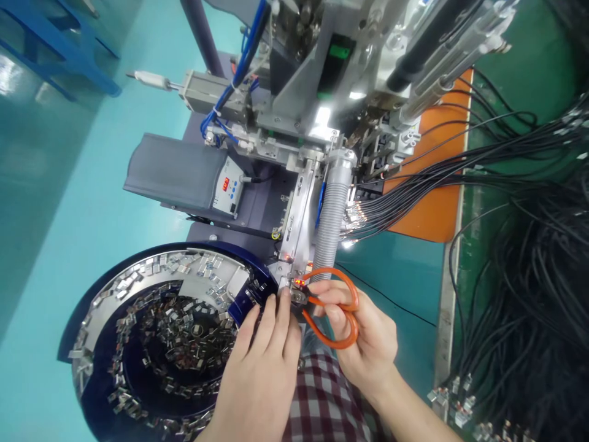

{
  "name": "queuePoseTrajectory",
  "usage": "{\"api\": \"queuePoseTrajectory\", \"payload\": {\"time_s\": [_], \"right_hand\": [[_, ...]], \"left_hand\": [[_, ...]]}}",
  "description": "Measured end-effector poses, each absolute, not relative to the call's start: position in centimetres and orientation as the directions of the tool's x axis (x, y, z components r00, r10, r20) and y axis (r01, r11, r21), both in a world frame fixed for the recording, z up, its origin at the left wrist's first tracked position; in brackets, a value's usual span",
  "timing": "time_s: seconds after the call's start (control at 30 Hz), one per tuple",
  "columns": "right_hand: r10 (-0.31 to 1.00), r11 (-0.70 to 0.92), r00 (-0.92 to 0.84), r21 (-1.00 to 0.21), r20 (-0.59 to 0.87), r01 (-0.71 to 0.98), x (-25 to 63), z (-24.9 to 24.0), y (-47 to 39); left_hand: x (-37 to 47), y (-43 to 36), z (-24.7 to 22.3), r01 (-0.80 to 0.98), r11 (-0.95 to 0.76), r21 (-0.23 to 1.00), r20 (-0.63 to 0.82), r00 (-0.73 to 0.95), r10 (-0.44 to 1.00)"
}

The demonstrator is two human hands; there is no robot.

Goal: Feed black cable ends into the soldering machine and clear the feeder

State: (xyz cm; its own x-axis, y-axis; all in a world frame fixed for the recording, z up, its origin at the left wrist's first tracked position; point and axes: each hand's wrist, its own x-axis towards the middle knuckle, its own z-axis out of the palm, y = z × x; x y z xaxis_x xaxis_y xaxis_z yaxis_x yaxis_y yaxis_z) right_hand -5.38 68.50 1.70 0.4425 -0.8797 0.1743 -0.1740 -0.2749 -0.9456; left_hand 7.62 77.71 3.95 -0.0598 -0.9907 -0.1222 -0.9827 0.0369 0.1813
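Observation:
My right hand (368,337) is closed on scissors with looped orange handles (352,283). Their blades point left toward the lower end of a metal feed track (297,224), beside a small red digital display (299,282). Whether the tips touch anything is hidden. My left hand (264,362) lies flat with its fingers stretched out, fingertips at the outlet of a dark blue feeder bowl (184,248) and the track's end. Many small metal connector shells (197,334) lie in the bowl.
Above the track stands a machine with cylinders and blue hoses. A grey control box (179,175) sits to its left. A ribbed grey hose (332,215) runs beside the track. Black cables (414,193) cross an orange board (427,215) at right. A blue stool (64,43) stands upper left.

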Motion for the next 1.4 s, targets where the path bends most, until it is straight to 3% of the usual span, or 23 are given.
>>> {"api": "queuePoseTrajectory", "payload": {"time_s": [0.27, 0.5, 0.93, 1.3, 1.4], "right_hand": [[-0.861, -0.309, 0.462, -0.94, 0.211, -0.146, -5.5, 1.5, 68.3], [-0.909, -0.207, 0.397, -0.966, 0.13, -0.156, -5.6, 1.3, 68.0], [-0.78, -0.502, 0.53, -0.838, 0.332, -0.215, -4.7, 2.1, 66.7], [-0.794, -0.477, 0.533, -0.844, 0.294, -0.246, -4.5, 2.5, 66.6], [-0.866, -0.343, 0.459, -0.903, 0.197, -0.259, -4.5, 2.2, 66.7]], "left_hand": [[7.4, 77.5, 3.9, -0.982, 0.023, 0.186, -0.152, -0.052, -0.987], [6.9, 77.2, 3.7, -0.984, 0.01, 0.18, -0.158, -0.039, -0.987], [7.1, 77.5, 3.3, -0.979, 0.009, 0.206, -0.148, -0.041, -0.988], [7.0, 77.5, 3.2, -0.976, 0.0, 0.216, -0.114, -0.025, -0.993], [7.1, 77.5, 3.2, -0.977, 0.004, 0.214, -0.11, -0.028, -0.994]]}}
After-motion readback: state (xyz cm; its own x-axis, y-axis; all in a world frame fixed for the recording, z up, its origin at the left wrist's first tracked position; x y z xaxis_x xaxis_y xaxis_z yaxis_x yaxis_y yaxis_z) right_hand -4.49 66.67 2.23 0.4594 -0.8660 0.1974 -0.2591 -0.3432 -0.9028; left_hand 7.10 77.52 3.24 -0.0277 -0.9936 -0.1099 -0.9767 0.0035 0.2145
